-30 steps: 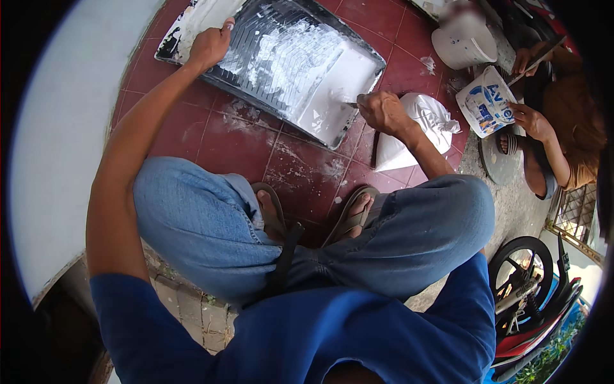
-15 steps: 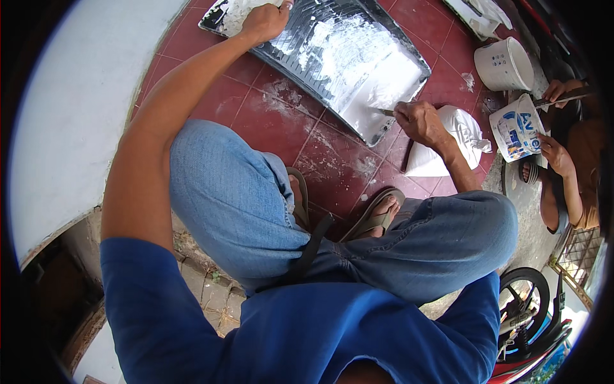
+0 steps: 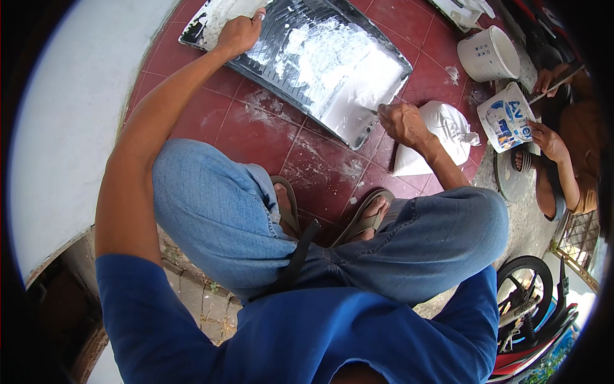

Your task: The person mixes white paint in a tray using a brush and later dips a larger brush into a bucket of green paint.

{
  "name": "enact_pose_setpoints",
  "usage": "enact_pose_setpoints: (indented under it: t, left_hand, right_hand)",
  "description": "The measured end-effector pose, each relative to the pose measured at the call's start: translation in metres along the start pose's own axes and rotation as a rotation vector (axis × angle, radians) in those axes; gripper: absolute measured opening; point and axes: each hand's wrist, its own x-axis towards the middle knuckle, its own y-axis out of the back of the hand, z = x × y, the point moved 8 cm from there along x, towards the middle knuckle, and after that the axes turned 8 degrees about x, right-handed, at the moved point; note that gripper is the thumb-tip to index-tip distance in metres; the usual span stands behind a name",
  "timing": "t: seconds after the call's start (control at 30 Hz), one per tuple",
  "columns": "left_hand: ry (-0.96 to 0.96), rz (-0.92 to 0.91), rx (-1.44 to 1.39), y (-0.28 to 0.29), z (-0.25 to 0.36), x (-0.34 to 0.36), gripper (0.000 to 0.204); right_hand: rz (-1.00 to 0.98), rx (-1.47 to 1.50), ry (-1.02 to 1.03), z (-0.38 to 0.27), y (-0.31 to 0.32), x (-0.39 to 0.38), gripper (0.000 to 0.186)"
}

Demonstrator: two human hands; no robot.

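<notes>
Head view: black tray point(image 3: 272, 48) under left grip point(image 3: 240, 35); beside right grip point(image 3: 403, 123)

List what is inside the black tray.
White material is smeared across the black tray and lies smoother at the end by the right hand. The bottom beneath it there is covered from view.

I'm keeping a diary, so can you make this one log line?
left grip: at edge of paint tray; right grip: holding thin tool at white mixture; nearby: tied white bag
</notes>
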Motion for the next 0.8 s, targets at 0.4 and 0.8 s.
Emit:
enact_pose_setpoints:
  t: [0.4,0.8]
  left_hand:
    - [-0.04,0.017,0.019,-0.001,-0.008,-0.001,0.073]
    - [-0.036,0.034,0.015,0.005,-0.008,-0.003,0.072]
  right_hand:
    - [0.094,0.056,-0.129,0.041,0.001,0.007,0.011]
    - [0.151,0.099,-0.132,0.036,0.013,0.027,0.013]
